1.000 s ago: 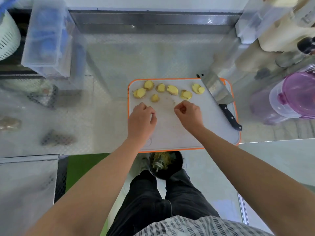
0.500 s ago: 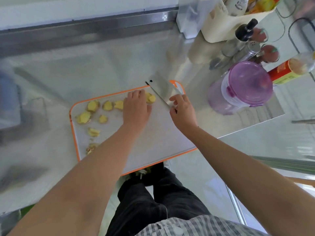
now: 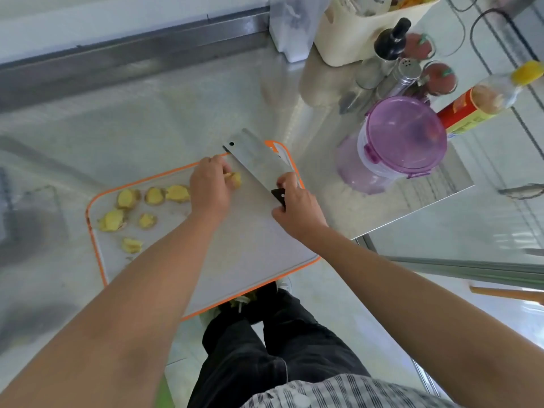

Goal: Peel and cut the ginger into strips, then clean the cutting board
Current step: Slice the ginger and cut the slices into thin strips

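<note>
Gripping the cleaver [image 3: 256,160] by its black handle with the right hand [image 3: 297,210], fingers curled round it, at the far right corner of the cutting board [image 3: 250,245]. Pinching one ginger slice [image 3: 236,179] with the left hand [image 3: 209,191], just left of the blade. Cannot tell whether the blade rests on the board or hangs above it.

Probably setting up the first strip cuts. Lay the slice flat so it cannot rock. Tuck the fingertips back behind the knuckles. Bring the edge down close beside them in thin, parallel strokes. Keep the thumb clear.

Peeled and pale yellow, in thin, irregular rounds. Six other slices [image 3: 176,193] scattered over the far left part of the board, some touching, well apart from the blade.
</note>
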`<state>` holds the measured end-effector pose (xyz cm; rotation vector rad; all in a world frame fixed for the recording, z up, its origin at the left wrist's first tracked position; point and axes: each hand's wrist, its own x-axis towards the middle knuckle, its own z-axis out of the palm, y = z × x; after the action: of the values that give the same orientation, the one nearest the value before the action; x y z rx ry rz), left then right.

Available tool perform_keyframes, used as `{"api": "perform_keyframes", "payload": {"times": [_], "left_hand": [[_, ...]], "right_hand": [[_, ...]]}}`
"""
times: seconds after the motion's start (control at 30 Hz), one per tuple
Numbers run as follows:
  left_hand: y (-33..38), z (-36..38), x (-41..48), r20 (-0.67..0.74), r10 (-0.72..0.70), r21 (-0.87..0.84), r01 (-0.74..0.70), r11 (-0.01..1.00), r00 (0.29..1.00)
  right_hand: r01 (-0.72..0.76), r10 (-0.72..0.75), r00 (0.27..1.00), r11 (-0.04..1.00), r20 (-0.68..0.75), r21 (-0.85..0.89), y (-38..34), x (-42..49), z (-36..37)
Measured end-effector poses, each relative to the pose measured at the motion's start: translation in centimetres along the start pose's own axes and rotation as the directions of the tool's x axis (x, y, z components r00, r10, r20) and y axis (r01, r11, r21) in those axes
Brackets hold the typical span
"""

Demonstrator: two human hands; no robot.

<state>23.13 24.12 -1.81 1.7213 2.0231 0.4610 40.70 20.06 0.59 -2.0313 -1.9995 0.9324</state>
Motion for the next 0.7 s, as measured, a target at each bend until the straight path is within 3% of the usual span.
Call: {"api": "perform_keyframes", "payload": {"times": [0.13,0.33,0.43,0.5,0.7], "left_hand": [[0.2,-0.8,-1.2,0.016,-0.031,-0.08,0.032,0.996,0.999],[0.1,-1.1,-2.2,-0.07,-0.139,-0.203,0.122,0.971,0.988],[0.4,-0.8,-1.6,-0.01,-0.164,-0.231,0.157,0.96,0.986],[0.5,-0.4,-1.3,0.039,-0.174,-0.192,0.178,0.965,0.984],[0.2,-0.2,-0.6,-0.014,-0.091,0.157,0.092,0.983,0.996]], "right_hand": [[-0.053,0.061,0.995,0.994,-0.085,0.095,-0.7,-0.9,-0.6],[-0.054,0.072,0.993,0.982,-0.09,0.182,-0.3,-1.2,-0.2],[-0.043,0.062,0.996,0.964,-0.065,0.264,-0.2,-1.1,0.2],[-0.042,0.057,0.997,0.96,-0.045,0.277,-0.1,-0.9,0.2],[-0.064,0.074,0.996,0.975,-0.04,0.213,0.1,-0.2,0.5]]}}
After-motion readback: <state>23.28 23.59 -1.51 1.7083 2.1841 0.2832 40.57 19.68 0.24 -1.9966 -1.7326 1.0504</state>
